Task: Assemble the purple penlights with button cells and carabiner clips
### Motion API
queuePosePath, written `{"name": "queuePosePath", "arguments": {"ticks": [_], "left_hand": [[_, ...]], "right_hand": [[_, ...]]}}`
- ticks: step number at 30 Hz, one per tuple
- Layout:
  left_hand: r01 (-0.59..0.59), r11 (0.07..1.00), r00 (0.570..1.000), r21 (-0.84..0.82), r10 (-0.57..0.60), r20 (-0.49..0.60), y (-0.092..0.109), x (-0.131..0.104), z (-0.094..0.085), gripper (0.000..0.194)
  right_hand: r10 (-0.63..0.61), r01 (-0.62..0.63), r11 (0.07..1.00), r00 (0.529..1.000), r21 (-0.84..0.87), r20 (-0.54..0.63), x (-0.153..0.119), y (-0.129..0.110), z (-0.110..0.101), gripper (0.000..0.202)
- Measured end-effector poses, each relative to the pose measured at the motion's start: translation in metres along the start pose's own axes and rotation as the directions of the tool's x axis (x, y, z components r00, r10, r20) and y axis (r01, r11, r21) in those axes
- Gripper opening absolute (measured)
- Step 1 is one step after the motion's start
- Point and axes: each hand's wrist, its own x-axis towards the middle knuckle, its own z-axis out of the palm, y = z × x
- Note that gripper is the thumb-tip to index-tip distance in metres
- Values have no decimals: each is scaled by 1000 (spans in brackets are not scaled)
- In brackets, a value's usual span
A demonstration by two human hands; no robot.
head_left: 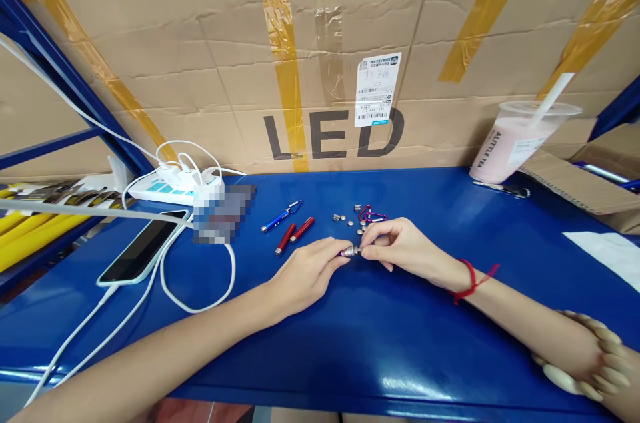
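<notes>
Small metal cylinder (350, 251) is near the middle of the blue table (370, 336), held just above it between my hands. My left hand (300, 276) pinches its left end, thumb against fingers. My right hand (400, 246) has thumb and index pressed together at its right end; too small to tell if they grip a separate piece.

Just beyond: loose silver button cells (343, 217), scattered, with colored carabiner clips (376, 217) next to them, near my right fingertips. Left of those, two red penlights (294, 235) lie side by side at a slant, blue penlight (278, 219) just past them, clip end pointing far right.

Further left: phone (143, 248) face up, cable plugged in, white power strip (167, 188) beyond it, blurred-out item beside the strip. Far right: plastic drink cup (517, 143), tilted in view, dark object (503, 190) at its base. White paper (607, 255) at right edge. Cardboard carton (210, 76) marked LED backs it all.
</notes>
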Motion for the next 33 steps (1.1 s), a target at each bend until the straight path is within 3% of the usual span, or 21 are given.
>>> {"name": "queuePosePath", "arguments": {"ticks": [8,13,16,19,21,23,26,33], "left_hand": [[-37,998,996,47,33,82,0,-2,-2,23],[-55,995,990,89,42,134,-1,-4,-1,25],[-58,989,988,133,38,152,0,-5,-1,27],[-60,978,990,202,33,137,0,-6,0,29],[-76,969,995,235,57,86,-1,-6,0,29],[-102,964,995,246,101,18,-1,-5,0,29],[-120,962,990,244,133,-36,-3,-3,0,28],[-72,982,995,172,82,-54,-1,0,2,26]], "right_hand": [[3,6,993,997,-120,73,-3,-2,3,20],[-221,298,906,939,-300,263,-7,-5,4,33],[-308,397,817,914,-418,265,-9,-7,7,34],[-213,269,905,957,-331,196,-12,-7,15,38],[-59,86,985,982,-146,177,-15,-7,22,42],[32,-37,999,981,20,193,-17,-8,27,47],[56,-76,991,981,107,185,-17,-12,30,52],[111,-148,967,978,207,178,-14,-14,23,47]]}}
